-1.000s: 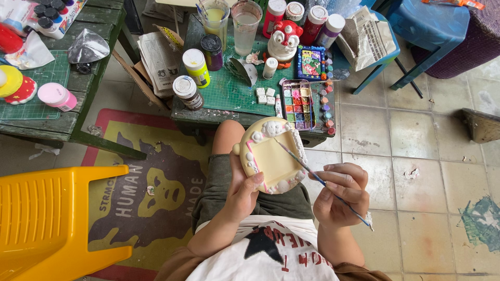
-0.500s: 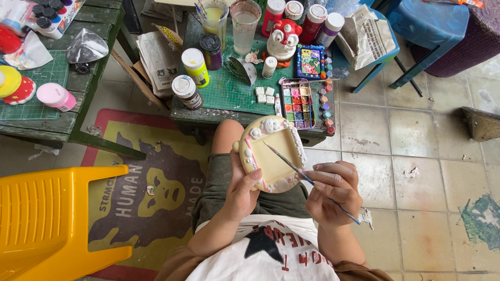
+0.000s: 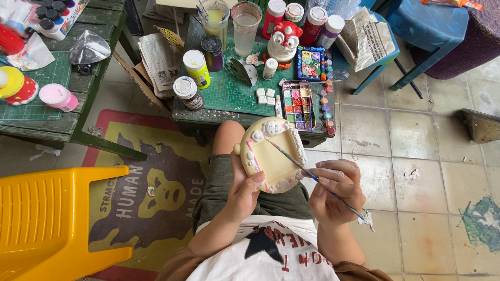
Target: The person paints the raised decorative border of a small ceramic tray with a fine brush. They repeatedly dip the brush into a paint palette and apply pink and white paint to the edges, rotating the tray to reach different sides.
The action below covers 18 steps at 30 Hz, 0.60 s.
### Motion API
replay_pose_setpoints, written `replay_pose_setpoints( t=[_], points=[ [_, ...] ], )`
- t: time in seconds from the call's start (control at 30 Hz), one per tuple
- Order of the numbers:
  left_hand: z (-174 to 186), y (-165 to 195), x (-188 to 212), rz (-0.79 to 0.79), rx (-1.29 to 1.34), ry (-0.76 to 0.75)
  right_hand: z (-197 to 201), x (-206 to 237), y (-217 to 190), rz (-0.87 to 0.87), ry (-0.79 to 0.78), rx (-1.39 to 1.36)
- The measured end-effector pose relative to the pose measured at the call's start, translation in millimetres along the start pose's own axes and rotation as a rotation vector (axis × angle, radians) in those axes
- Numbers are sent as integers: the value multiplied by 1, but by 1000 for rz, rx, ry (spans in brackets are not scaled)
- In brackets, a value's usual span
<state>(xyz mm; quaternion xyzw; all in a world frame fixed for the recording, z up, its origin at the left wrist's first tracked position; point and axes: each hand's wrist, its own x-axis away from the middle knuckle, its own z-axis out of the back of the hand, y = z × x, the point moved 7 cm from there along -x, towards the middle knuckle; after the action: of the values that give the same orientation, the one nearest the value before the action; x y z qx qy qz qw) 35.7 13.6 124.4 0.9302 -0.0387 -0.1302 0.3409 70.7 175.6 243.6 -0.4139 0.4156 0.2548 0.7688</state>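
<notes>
Two hands are busy: the left hand (image 3: 244, 190) grips a cream ceramic frame (image 3: 271, 154) from below. The right hand (image 3: 333, 190) pinches a thin paintbrush (image 3: 312, 177), its tip touching the frame's upper edge, near the paint palette (image 3: 298, 104) on the worktop (image 3: 229, 93).

Your way forward is crowded: the low green table (image 3: 229, 96) is packed with paint jars (image 3: 197, 67), two cups (image 3: 246, 21), a red figurine (image 3: 284, 41) and a paint palette (image 3: 298, 104). A yellow chair (image 3: 52, 218) blocks your left. Tiled floor (image 3: 416, 156) lies open to your right.
</notes>
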Motion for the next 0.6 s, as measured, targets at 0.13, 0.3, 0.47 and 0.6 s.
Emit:
replay_pose_setpoints(
  t=[0.13,0.3,0.47,0.6],
  points=[
    [3,-3,0,-9,-11,3,9,6,8,-50,133,-102],
    [7,-5,-4,-13,-2,20,20,15,21,-93,303,-210],
    [7,-5,-5,-13,24,40,13,16,18,-70,221,-53],
    [5,-4,-5,-12,28,41,11,14,16,-62,211,-44]
  ],
)
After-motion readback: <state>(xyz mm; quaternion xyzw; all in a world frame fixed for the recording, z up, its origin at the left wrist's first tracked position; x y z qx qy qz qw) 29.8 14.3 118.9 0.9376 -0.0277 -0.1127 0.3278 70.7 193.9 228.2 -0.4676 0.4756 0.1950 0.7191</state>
